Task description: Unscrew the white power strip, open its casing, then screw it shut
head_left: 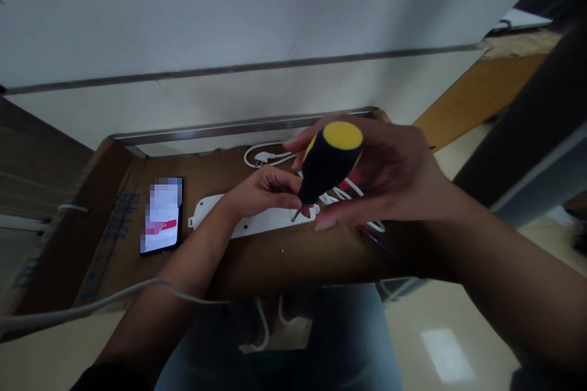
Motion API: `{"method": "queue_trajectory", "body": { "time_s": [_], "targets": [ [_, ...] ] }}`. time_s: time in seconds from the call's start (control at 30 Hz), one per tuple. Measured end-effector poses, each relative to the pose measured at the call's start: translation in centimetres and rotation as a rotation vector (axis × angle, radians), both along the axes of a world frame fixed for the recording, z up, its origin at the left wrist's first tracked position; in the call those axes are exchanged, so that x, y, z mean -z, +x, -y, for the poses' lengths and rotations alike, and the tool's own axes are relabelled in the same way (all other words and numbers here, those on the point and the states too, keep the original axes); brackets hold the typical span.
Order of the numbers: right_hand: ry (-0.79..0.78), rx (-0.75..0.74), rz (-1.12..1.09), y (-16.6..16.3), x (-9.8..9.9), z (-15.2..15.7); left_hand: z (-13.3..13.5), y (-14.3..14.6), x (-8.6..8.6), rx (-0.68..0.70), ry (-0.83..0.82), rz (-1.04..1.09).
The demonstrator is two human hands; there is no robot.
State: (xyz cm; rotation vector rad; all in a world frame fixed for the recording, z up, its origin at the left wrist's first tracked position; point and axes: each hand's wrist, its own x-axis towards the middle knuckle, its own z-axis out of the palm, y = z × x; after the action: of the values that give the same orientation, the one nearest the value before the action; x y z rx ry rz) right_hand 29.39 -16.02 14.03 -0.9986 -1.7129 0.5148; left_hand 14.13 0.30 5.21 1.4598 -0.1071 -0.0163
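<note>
A white power strip (257, 222) lies flat on a brown cardboard sheet (293, 256). My right hand (389, 177) is wrapped round a screwdriver (326, 165) with a black handle and yellow cap. Its metal tip touches the strip near the right end. My left hand (261, 190) rests on the strip beside the tip, fingers pinched close to the shaft. The strip's white cable (268, 156) and plug coil behind my hands. A tiny pale speck, perhaps a screw (282, 250), lies on the cardboard just in front of the strip.
A phone (162, 215) with a lit screen lies left of the strip. A thin red-handled tool (373, 238) lies under my right wrist. A grey cable (105, 302) crosses my left forearm. A white wall stands behind; a wooden desk (477, 95) is at the right.
</note>
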Motion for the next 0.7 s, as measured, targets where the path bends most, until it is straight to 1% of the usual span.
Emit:
{"method": "queue_trajectory", "body": {
  "time_s": [0.1,0.2,0.3,0.4,0.5,0.57,0.63,0.7],
  "targets": [
    [0.023,0.076,-0.027,-0.30,0.05,-0.13,0.23,0.12,-0.57,0.000,0.014,-0.009],
    [0.023,0.091,-0.037,-0.43,-0.11,0.06,0.19,0.11,-0.82,0.022,0.075,-0.021],
    [-0.022,0.034,-0.043,-0.53,-0.33,0.34,0.14,0.07,-0.59,0.019,0.049,-0.007],
    [-0.038,-0.013,-0.016,-0.64,-0.49,0.35,0.38,0.19,-0.27,-0.011,0.026,0.075],
    [-0.024,0.053,0.076,-0.70,-0.52,0.09,0.70,0.36,-0.13,-0.069,0.052,0.154],
    [-0.010,0.109,0.101,-0.71,-0.44,-0.08,0.77,0.42,-0.09,-0.101,0.052,0.155],
    [-0.007,0.129,0.057,-0.72,-0.32,-0.18,0.74,0.43,-0.07,-0.107,0.036,0.139],
    [-0.023,0.064,-0.028,-0.72,-0.20,-0.21,0.71,0.43,-0.13,-0.103,0.025,0.135]
  ]
}}
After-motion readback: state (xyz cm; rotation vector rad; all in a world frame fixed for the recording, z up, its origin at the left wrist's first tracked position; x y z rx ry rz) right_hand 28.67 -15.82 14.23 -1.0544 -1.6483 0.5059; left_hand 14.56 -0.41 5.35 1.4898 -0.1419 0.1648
